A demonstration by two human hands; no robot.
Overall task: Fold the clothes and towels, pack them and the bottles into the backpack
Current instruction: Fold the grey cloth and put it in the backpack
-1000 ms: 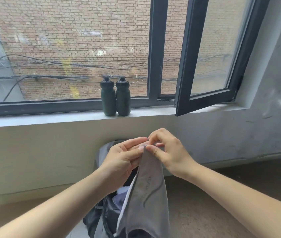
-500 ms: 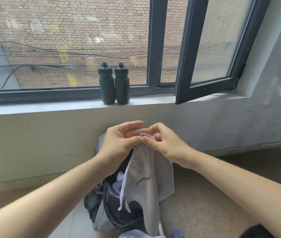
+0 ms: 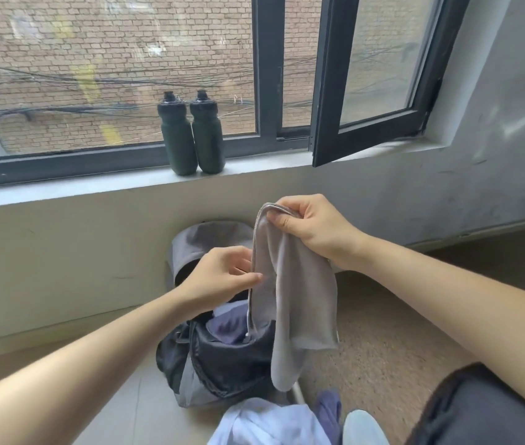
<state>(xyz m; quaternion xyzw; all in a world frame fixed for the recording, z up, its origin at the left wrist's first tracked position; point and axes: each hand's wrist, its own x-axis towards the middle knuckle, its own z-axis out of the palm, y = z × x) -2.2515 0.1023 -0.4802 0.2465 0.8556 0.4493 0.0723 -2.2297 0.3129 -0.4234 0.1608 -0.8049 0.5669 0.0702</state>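
Note:
A grey towel (image 3: 296, 300) hangs folded lengthwise over the open backpack (image 3: 222, 358). My right hand (image 3: 312, 229) grips its top edge. My left hand (image 3: 222, 277) is lower down, thumb and fingers pinching the towel's left edge. The dark grey backpack stands on the floor against the wall, with purple and white cloth (image 3: 229, 322) visible inside. Two dark green bottles (image 3: 192, 133) stand side by side on the window sill (image 3: 94, 184) above it.
A pale blue garment (image 3: 267, 422) and a dark purple cloth (image 3: 330, 409) lie on the floor at the bottom. An open window sash (image 3: 370, 75) juts inward right of the bottles. My dark-clad knee (image 3: 486, 409) fills the lower right corner.
My left hand has let go of the towel's top and slid down its left edge. My right hand keeps the top. The view has tilted downward, showing more floor and clothes.

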